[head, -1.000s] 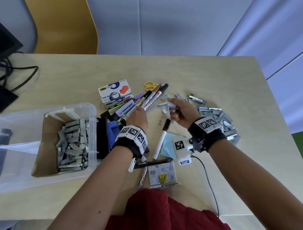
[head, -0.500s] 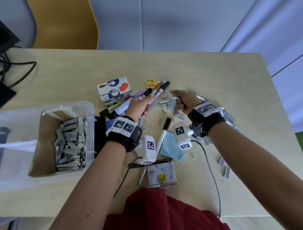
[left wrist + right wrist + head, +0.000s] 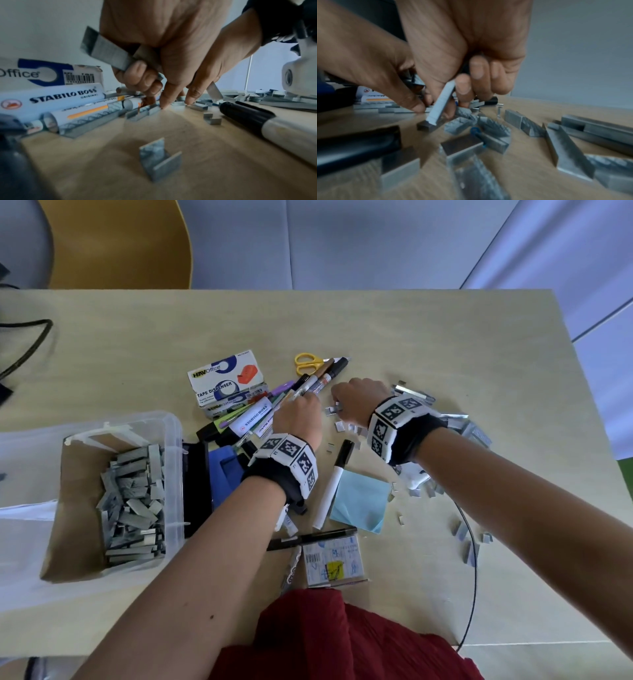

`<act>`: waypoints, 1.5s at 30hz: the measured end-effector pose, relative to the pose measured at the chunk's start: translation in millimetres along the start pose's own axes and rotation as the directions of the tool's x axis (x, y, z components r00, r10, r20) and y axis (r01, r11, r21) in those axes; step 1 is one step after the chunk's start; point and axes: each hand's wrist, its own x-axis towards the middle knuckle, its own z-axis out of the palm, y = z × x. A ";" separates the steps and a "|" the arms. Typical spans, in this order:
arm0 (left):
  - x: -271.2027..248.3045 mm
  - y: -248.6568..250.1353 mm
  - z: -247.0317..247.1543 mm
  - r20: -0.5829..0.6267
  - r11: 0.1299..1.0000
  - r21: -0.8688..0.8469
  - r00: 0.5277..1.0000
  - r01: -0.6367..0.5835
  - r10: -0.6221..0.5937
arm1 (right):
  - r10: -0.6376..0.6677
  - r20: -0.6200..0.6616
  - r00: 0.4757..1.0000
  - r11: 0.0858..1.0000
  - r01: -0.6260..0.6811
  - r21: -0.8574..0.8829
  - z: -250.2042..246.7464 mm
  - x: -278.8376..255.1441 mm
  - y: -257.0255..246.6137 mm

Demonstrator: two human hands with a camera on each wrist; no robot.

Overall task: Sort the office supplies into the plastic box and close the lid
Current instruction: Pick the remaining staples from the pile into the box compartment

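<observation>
Two hands are working amid loose staples [image 3: 416, 397]: left hand [image 3: 297, 419] gripping a staple strip [image 3: 106, 54], right hand [image 3: 356, 400] apparently clutching another strip [image 3: 442, 102] on the table [image 3: 445, 344]

**Desk layout**

The plastic box [image 3: 173, 460] sits at the table's [image 3: 445, 344] left, staple strips [image 3: 132, 505] inside it. Markers [image 3: 308, 386] lie centre, tape dispenser boxes [image 3: 226, 378] behind-left, scissors [image 3: 306, 362] behind (touching the markers), sticky notes [image 3: 359, 501] nearer.
</observation>
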 end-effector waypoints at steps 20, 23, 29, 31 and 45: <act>-69.2 -57.9 -101.3 0.260 -0.444 -0.879 0.956 0.176 -0.135 | -0.025 0.137 0.990 -0.292 -0.138 0.946 -16.5 -61.2 -56.5; -93.6 -96.3 -117.8 0.252 -0.571 -0.815 0.947 0.096 -0.200 | -0.069 0.097 0.993 -0.248 -0.111 0.962 -22.1 -69.3 -88.6; -135.5 -169.3 -99.6 0.431 -0.614 -0.768 0.857 0.183 -0.283 | -0.131 0.058 0.990 -0.208 -0.085 0.974 -32.3 -81.1 -148.8; -136.9 -181.1 -92.4 0.471 -0.532 -0.802 0.835 0.271 -0.285 | -0.143 0.052 0.988 -0.194 -0.079 0.978 -31.8 -83.8 -164.7; -112.8 -173.4 -113.2 0.519 -0.321 -0.829 0.844 0.458 -0.136 | 0.029 0.014 0.999 -0.086 -0.012 0.996 -18.6 -113.2 -197.2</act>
